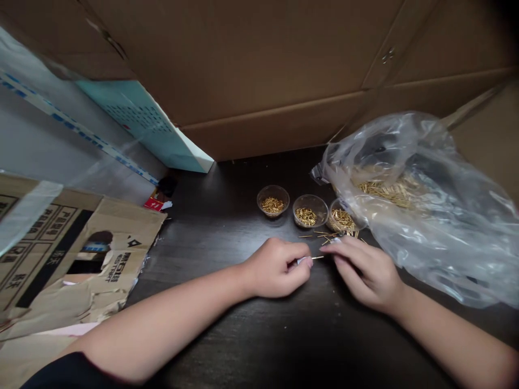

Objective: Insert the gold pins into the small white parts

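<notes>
My left hand (279, 268) is closed, with a thin brass-coloured pin (318, 257) pinched between thumb and forefinger. Something white shows at those fingers. The pin's free end points right, towards my right hand (371, 273). That hand's fingers are stretched out and slightly apart, close to the pin's tip; a white wrap shows near one fingertip. Just beyond my hands, several loose brass pins (305, 236) lie on the dark table. Behind them stand three clear round cups: the left cup (273, 189), the middle cup (310, 201) and the right cup (335, 207), all holding small brass pieces.
On the right, a large clear plastic bag (458, 237) holds many brass pins (389, 193). A tall cardboard wall (259, 65) closes off the back of the dark table (211, 216). Torn printed cardboard (121, 232) lies left, with a light-blue box (141, 119) behind it.
</notes>
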Demonstrator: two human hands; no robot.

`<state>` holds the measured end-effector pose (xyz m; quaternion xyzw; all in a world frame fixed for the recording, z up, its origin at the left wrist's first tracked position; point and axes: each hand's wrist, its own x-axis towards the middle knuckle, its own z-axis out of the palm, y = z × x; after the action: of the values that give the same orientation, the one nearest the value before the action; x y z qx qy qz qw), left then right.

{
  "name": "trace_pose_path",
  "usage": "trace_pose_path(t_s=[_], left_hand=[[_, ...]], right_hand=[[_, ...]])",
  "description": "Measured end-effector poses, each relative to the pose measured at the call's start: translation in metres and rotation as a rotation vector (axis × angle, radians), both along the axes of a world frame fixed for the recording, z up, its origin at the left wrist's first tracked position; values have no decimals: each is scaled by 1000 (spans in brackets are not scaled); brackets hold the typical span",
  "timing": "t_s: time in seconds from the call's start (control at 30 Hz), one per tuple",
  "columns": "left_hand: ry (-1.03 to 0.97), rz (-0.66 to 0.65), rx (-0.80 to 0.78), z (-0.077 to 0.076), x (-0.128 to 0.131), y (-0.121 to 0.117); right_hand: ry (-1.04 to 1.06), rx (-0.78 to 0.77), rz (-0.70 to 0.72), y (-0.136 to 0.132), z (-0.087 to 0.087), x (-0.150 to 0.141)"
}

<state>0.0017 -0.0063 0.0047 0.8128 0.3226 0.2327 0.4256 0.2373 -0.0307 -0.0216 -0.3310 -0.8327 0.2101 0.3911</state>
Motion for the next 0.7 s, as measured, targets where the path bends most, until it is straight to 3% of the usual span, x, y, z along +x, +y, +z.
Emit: trace_pose_path(t_s=[0.33, 0.57, 0.7], left_hand=[[-36, -14, -14, -1, -2, 0], [-67, 56, -35, -3, -1, -2], [-98, 56, -18, -4, -1, -2]], right_hand=[[-65, 124, -75, -2, 4, -12], [-55, 172, -161, -4, 10, -13], [-214, 400, -141, -10, 7, -14]])
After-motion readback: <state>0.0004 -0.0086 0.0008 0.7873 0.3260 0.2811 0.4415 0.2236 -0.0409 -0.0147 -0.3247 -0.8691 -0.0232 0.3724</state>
